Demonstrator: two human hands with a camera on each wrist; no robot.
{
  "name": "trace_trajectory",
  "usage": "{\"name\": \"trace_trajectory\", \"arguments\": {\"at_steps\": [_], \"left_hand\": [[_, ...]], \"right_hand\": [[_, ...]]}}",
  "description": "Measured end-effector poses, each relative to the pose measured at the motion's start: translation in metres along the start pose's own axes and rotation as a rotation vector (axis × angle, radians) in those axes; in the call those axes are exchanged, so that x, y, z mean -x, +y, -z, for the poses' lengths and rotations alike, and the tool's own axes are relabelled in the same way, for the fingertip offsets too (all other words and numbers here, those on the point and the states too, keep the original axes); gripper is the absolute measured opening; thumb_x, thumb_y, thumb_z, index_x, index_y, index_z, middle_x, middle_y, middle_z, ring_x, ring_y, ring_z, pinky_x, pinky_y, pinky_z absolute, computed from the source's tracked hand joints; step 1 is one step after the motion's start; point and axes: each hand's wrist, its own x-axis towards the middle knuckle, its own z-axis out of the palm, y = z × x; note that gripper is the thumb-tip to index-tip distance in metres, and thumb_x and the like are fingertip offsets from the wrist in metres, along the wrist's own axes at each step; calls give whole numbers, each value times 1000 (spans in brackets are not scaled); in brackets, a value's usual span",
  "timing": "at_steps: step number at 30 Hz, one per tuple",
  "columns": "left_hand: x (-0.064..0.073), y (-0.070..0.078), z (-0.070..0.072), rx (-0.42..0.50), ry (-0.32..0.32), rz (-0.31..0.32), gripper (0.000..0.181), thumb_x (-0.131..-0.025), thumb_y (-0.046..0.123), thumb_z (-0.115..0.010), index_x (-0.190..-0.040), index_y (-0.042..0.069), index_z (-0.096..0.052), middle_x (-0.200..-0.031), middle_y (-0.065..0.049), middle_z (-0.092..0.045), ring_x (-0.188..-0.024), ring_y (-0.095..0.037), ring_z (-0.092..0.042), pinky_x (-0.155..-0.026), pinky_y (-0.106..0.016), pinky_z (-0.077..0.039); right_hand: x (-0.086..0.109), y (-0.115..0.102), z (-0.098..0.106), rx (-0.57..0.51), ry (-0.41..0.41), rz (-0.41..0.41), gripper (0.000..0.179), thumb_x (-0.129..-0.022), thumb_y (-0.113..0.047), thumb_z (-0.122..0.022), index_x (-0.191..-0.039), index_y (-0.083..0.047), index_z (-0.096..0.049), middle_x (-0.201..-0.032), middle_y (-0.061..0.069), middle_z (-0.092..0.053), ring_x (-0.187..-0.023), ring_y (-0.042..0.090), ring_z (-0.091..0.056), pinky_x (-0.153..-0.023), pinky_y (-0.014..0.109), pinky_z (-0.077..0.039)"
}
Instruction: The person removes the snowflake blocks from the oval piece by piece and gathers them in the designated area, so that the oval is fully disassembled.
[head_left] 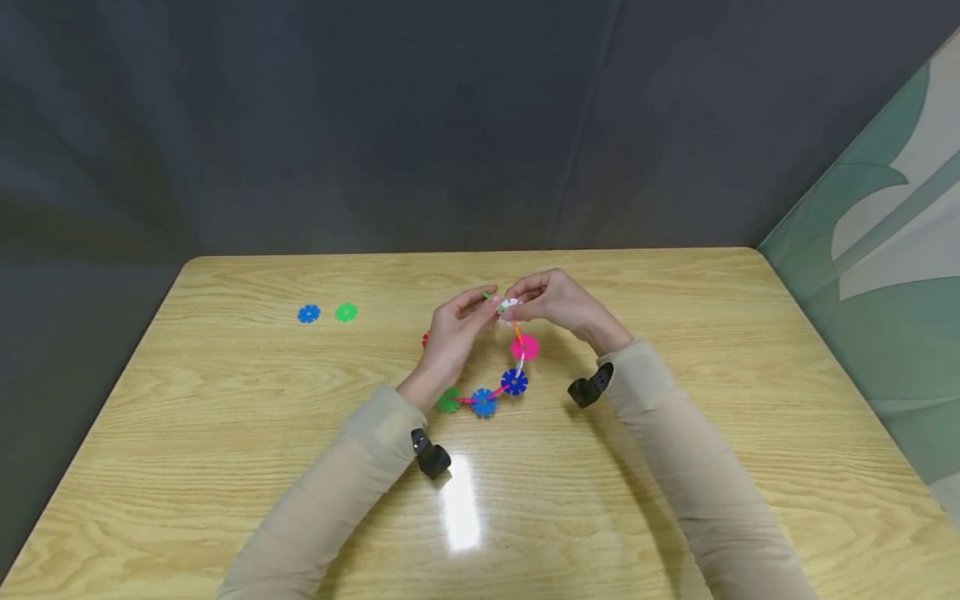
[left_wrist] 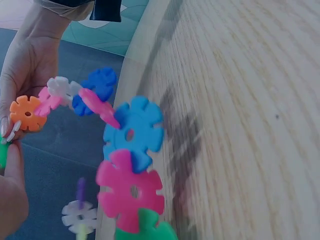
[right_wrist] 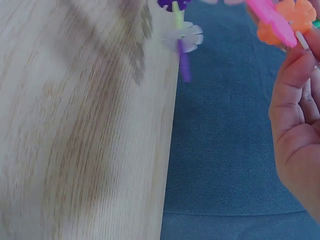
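1. Chain [head_left: 517, 389] of slotted flower discs: at the centre of the worktop [head_left: 225, 417], at least partly raised, shadow falling beside it. From the hands it drops to 6 o'clock, then curves towards 8 o'clock, where the left wrist masks part of it.
2. Right hand [head_left: 558, 307]: grip clamped on a white disc [head_left: 513, 303], pinched between thumb and fingers. An orange disc [left_wrist: 22, 107] adjoins; a pink disc [head_left: 525, 342] follows at 5 o'clock.
3. Left hand [head_left: 448, 333]: grip clamped at the fingertips on a green disc [head_left: 487, 295], seen edge-on, at 10 o'clock from the white one and close to it. Whether their slots are engaged cannot be told; fingers obstruct.
4. Purple disc [right_wrist: 184, 65]: edge-on, hanging, apparently at the chain's other end.
5. Spares: a loose blue disc [head_left: 309, 317] and loose green disc [head_left: 346, 316] lie apart at 9 o'clock, well clear of both hands.
6. Step in hand, as judged: joining green to white, slot into slot.
7. Next move, as judged: calls for aligned slots and a square push, right hand steadying, lest neighbouring joints twist loose.
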Motion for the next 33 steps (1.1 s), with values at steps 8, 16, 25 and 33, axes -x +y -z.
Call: {"name": "trace_trajectory", "arguments": {"at_steps": [8,16,25,33], "left_hand": [[-2,-2,0,5,-52,-13,41,-96,14,-58,-133,-3,-52,-134,-24,-54,-108,-17,-62,-104,-39,-48],[-3,-1,0,-18,-28,-15,37,-94,14,-60,-127,-1,-57,-118,-16,-63,-96,-9,-63,-97,-32,-53],[-7,7,4,80,88,27,37,-94,13,-60,-128,-3,-56,-124,-22,-61,-98,-13,-65,-90,-21,-55],[-12,20,19,108,40,11,32,-95,9,-58,-125,-4,-56,-114,-13,-63,-95,-14,-66,-92,-23,-55]], "right_hand": [[1,2,3,33,20,5,15,-84,-10,-72,-96,-2,-69,-73,-10,-69,-76,9,-65,-87,41,-54],[1,1,4,16,15,18,14,-83,-10,-72,-94,-3,-69,-72,-11,-70,-72,9,-63,-75,30,-55],[-1,9,-6,10,9,5,19,-83,-8,-72,-98,2,-69,-70,-12,-70,-71,6,-65,-84,41,-55],[-1,11,-10,-3,51,-30,26,-87,-15,-70,-105,3,-66,-72,-12,-66,-77,10,-62,-93,48,-51]]}}
